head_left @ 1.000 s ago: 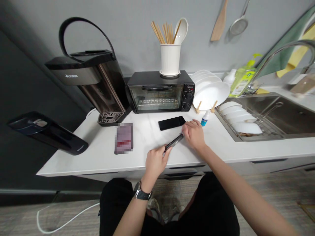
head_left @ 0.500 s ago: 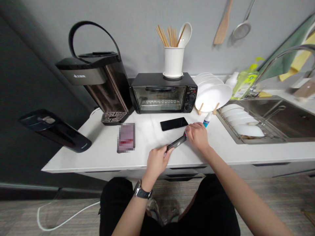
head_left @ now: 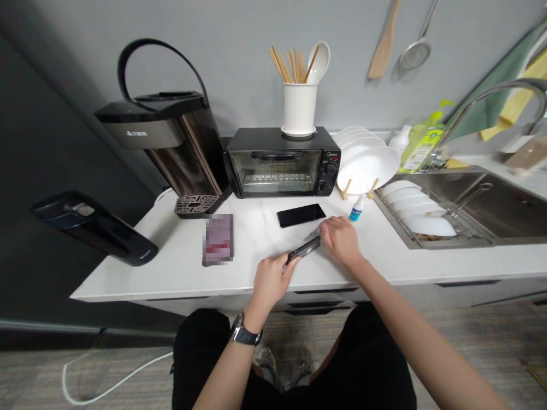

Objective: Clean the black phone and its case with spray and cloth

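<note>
My left hand [head_left: 271,279] is closed around the left end of a slim black object [head_left: 304,250], a long bar shape with a small pale square on its side. I cannot make out its kind. At the other end, my right hand [head_left: 341,238] has its fingers bent together, and a blurred grey, flat piece [head_left: 314,233] shows beside the fingertips. Just beyond the hands, a black smartphone [head_left: 301,215] lies flat on the white counter [head_left: 252,239]. A small white bottle with a blue label [head_left: 357,209] stands behind my right hand.
A toaster oven [head_left: 280,165] bears a white cup of chopsticks [head_left: 299,108]. To the left are a water dispenser [head_left: 183,148], a dark flask-like appliance [head_left: 98,230] and a blurred-out packet [head_left: 219,239]. Racked plates [head_left: 370,168] and a sink [head_left: 504,210] lie right.
The fingers of my right hand have shifted slightly at the black object's end. A grey piece shows there now, where a red spot was visible before. My left hand keeps its hold.
</note>
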The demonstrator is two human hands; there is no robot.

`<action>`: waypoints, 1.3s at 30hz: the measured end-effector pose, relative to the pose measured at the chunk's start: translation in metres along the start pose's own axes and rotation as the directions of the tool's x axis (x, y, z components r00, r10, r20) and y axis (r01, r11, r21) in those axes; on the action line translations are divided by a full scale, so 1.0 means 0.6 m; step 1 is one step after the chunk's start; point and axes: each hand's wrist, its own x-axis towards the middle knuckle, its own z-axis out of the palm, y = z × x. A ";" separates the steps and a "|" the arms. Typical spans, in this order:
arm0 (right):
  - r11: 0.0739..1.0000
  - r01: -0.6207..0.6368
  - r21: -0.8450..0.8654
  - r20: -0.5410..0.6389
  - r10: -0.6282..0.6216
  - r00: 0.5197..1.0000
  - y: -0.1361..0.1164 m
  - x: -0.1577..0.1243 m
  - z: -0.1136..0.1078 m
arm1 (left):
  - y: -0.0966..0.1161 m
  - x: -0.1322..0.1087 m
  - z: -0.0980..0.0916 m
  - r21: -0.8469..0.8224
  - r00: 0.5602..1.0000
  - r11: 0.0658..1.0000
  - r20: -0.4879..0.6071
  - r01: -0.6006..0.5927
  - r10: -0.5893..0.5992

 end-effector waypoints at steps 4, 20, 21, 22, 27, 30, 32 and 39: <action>0.999 -0.041 -0.005 -0.022 0.041 0.999 -0.023 0.005 0.000 | -0.001 0.005 0.005 0.039 1.000 0.999 -0.009 0.016 -0.016; 0.991 -0.129 0.022 -0.054 0.130 0.990 -0.003 0.000 0.004 | -0.004 0.011 0.006 0.046 0.999 0.998 0.003 0.042 -0.042; 0.992 -0.113 0.051 -0.072 0.117 0.991 -0.036 -0.001 0.012 | -0.005 0.011 0.007 0.073 0.999 0.996 0.017 0.045 -0.047; 0.994 -0.052 0.092 -0.080 0.060 0.995 -0.074 -0.002 0.021 | -0.007 0.012 0.008 0.103 0.998 0.993 0.033 0.049 -0.053; 0.946 0.257 0.196 -0.024 -0.257 0.966 -0.179 -0.010 0.036 | -0.015 0.011 0.008 0.200 0.993 0.978 0.083 0.062 -0.080; 0.977 0.178 0.113 0.019 -0.181 0.983 -0.098 -0.013 0.015 | -0.010 0.011 0.001 0.142 0.994 0.989 0.094 0.040 -0.053; 0.998 0.002 0.059 0.028 -0.004 1.000 -0.025 -0.013 -0.003 | -0.004 0.011 -0.003 0.080 0.997 0.996 0.070 0.032 -0.037; 0.993 -0.018 0.121 -0.073 0.027 0.997 -0.091 -0.009 0.013 | -0.012 0.005 0.006 0.056 0.999 0.998 0.030 0.017 -0.019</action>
